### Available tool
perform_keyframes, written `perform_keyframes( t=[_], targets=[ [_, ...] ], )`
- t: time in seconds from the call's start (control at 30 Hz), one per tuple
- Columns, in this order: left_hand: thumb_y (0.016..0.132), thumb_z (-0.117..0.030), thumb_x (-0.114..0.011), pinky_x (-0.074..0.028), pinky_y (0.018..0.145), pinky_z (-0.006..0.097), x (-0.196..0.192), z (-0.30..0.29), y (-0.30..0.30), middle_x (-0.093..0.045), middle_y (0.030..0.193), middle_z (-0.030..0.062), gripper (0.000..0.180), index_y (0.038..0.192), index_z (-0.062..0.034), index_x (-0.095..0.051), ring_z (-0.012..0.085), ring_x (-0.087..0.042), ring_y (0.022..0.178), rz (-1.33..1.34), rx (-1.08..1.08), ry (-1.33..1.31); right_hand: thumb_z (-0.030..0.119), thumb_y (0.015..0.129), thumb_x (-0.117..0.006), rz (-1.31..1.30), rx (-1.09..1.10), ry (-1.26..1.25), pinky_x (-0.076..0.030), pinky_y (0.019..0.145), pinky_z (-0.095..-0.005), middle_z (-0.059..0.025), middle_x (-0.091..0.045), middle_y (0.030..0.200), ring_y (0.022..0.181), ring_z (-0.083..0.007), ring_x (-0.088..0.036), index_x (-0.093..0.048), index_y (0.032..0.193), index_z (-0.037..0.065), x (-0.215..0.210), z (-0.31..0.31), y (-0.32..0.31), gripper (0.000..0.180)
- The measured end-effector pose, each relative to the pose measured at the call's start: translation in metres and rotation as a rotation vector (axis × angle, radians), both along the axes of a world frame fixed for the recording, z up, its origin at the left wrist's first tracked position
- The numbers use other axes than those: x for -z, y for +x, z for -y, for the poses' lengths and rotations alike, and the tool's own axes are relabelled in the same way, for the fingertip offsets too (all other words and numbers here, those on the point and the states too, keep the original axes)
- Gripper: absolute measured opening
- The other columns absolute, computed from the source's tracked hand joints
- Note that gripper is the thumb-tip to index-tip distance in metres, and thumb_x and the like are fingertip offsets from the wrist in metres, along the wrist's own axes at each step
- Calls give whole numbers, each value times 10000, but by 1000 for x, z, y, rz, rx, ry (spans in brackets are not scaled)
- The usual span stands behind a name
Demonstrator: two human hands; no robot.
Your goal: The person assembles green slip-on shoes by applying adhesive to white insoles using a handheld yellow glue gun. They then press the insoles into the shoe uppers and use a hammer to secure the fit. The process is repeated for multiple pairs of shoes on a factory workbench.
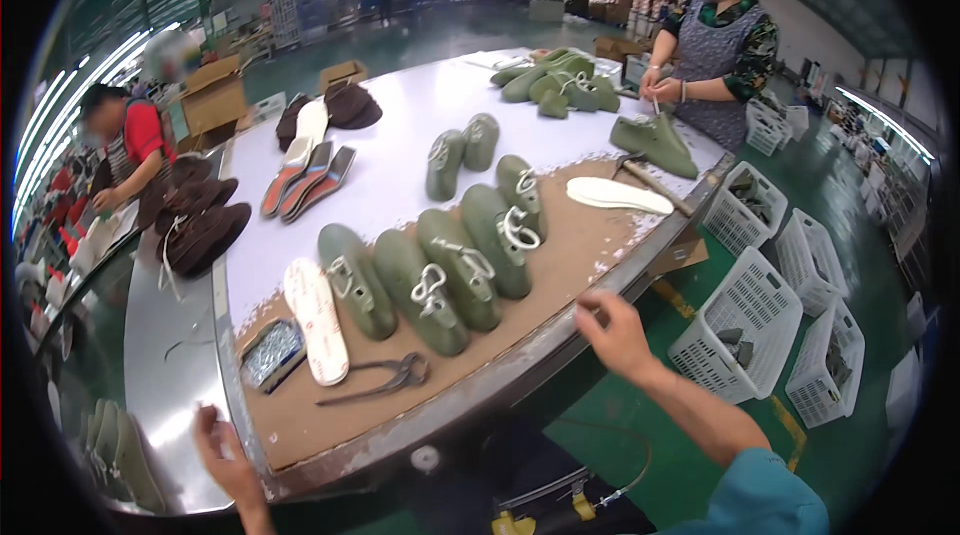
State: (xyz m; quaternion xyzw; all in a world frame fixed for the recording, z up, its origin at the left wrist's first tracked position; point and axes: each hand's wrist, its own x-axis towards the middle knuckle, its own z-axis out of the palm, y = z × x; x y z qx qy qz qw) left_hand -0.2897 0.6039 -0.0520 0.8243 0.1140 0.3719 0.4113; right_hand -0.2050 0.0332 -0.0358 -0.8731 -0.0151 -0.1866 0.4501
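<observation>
My left hand [226,457] is raised by the table's front left corner, fingers apart and holding nothing. The nearest thing to it is an open box of small metal tacks [272,355]. Over the front edge, toward the right, hovers my right hand [615,337], its fingers loosely bent and nothing in them. Several green shoe lasts [420,290] with white cord loops stand in a row on the brown board [390,425]. Left of them lies a white insole [316,320], with metal pincers [385,377] beside its lower end. A second insole [619,195] rests near a hammer [655,185].
Two lasts [461,153] stand mid-table; more lasts [555,80] are heaped at the far side. Brown shoes [205,225] and orange-and-grey insoles [305,180] lie left. A co-worker [715,45] stands far right, another person [130,145] left. White plastic crates [735,325] fill the right floor.
</observation>
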Motion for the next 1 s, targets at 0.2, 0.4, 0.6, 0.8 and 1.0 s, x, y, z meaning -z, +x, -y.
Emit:
perform_keyframes(
  t=[0.2, 0.4, 0.6, 0.8, 1.0],
  targets=[
    [961, -57, -661, -357, 1219, 433, -45, 186, 91, -423, 1584, 245, 721, 1582, 58, -314, 325, -446, 1468, -163, 497, -327, 287, 898, -708, 79, 555, -558, -469, 1088, -481, -200, -652, 1339, 1260, -379, -604, -642, 1337, 31, 25, 187, 168, 512],
    [899, -146, -754, -329, 1228, 429, -34, 207, 187, -301, 1647, 270, 945, 1633, 39, -189, 344, -381, 1503, -243, 525, -428, 363, 838, -742, -344, 402, -619, -448, 1127, -488, -200, -614, 1416, 1330, -372, -564, -590, 1420, 57, 21, 288, 203, 675],
    [744, -10, -710, -394, 1171, 405, -15, 191, 237, -415, 1556, 269, 1002, 1612, 62, -215, 364, -461, 1415, -393, 311, -268, 427, 821, -758, -479, 290, -790, -476, 1100, -462, -248, -626, 1385, 1288, -348, -607, -563, 1446, 36, -3, 292, 207, 762],
    [730, 68, -612, -536, 1032, 377, -25, 194, 219, -486, 1491, 228, 954, 1617, -22, -272, 330, -577, 1287, -368, 535, -685, 505, 702, -852, -632, 207, -578, -494, 1063, -448, -267, -659, 1308, 1245, -401, -621, -671, 1337, 26, -18, 314, 204, 816],
    [798, 40, -570, -578, 1027, 476, -18, 149, 168, -582, 1387, 219, 756, 1529, 33, -376, 358, -654, 1188, -310, 639, -1203, 492, 653, -880, -562, 252, -662, -524, 1038, -423, -225, -686, 1321, 1221, -364, -656, -699, 1296, 11, -29, 290, 200, 823]
  ],
)
